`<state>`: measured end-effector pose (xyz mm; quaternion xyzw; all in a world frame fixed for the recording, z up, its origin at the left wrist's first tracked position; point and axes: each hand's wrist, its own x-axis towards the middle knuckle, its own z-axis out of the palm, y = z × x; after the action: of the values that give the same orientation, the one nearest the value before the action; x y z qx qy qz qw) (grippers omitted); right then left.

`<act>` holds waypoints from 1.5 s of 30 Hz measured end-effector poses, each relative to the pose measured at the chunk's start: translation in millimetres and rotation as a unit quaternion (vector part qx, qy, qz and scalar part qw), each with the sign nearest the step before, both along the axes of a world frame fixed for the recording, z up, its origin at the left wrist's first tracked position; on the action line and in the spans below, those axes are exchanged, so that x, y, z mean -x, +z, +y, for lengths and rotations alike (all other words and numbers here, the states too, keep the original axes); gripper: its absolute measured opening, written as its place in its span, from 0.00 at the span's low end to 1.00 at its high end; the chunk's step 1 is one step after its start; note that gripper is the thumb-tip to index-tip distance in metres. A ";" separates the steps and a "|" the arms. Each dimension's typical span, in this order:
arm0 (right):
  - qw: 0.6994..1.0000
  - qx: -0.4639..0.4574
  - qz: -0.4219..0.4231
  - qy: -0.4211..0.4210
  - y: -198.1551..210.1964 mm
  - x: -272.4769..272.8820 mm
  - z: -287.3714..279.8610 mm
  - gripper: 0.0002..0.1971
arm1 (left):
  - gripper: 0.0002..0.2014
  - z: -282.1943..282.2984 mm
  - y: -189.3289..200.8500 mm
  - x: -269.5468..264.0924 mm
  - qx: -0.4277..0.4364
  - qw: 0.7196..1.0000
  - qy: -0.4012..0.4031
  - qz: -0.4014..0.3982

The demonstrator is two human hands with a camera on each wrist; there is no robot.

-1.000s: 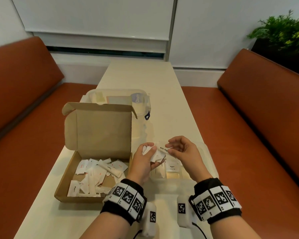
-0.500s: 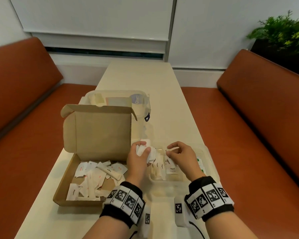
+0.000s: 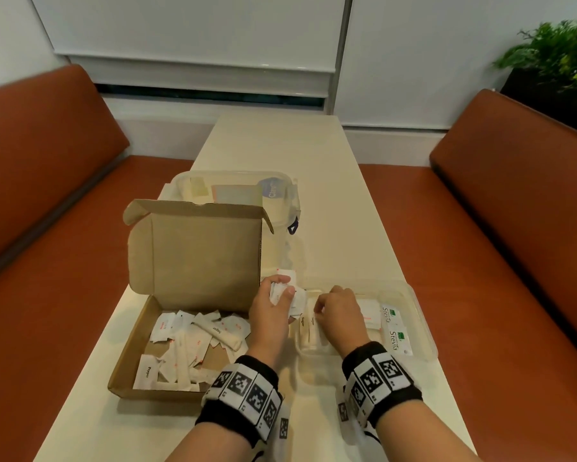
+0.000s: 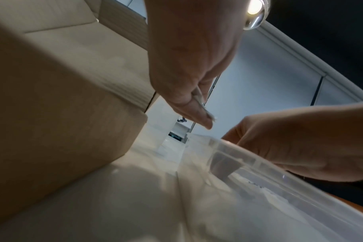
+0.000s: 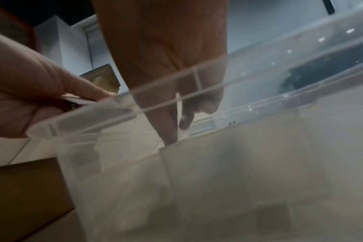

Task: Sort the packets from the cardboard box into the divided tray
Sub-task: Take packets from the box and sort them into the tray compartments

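On the bench (image 3: pixel 330 201), the open box (image 3: pixel 167 328) sits at the left, its lid standing upright, with loose packets (image 3: pixel 193 341) heaped inside. Just right of it the left hand (image 3: pixel 268 320) hovers between box and tray, its fingers (image 3: pixel 280 281) curled round a bunch (image 3: pixel 288 291) of white packets. The right hand (image 3: pixel 338 316) reaches down into the tray (image 3: pixel 423 328), near its middle compartment; its fingers (image 5: pixel 184 117) are bent, thumb and forefinger pinching a thin white packet (image 5: pixel 178 104). Sugar sticks (image 3: pixel 308 331) lie in the left compartment, Stevia packets (image 3: pixel 393 331) in the right one. A clear lidded tub (image 3: pixel 290 198) stands behind the box.
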<state>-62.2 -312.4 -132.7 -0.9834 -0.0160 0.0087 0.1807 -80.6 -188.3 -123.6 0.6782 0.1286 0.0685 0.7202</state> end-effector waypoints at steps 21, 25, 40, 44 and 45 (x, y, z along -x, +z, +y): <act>0.913 -0.400 0.019 -0.074 31.7 4.6 -21.1 0.09 | 0.12 -6.7 3.7 12.2 0.066 0.983 -0.172 0.018; 0.882 -0.462 0.020 -0.086 31.9 10.3 -31.4 0.07 | 0.19 -13.1 9.0 15.1 0.075 0.984 -0.160 0.009; 0.813 -0.571 0.019 -0.114 23.2 31.6 -67.0 0.03 | 0.06 -43.9 12.0 12.7 0.020 0.993 -0.111 0.015; 0.885 -0.460 0.011 -0.072 29.7 26.2 -77.4 0.05 | 0.02 -46.4 8.5 11.6 -0.007 0.989 -0.143 0.018; 0.896 -0.439 0.009 -0.062 33.0 23.3 -78.7 0.06 | 0.01 -48.0 7.4 12.2 -0.014 0.989 -0.148 0.021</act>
<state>-85.5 -391.1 -99.6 -0.8032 0.0448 -0.0019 0.5941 -92.8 -236.4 -116.2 0.7008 0.0411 -0.0515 0.7103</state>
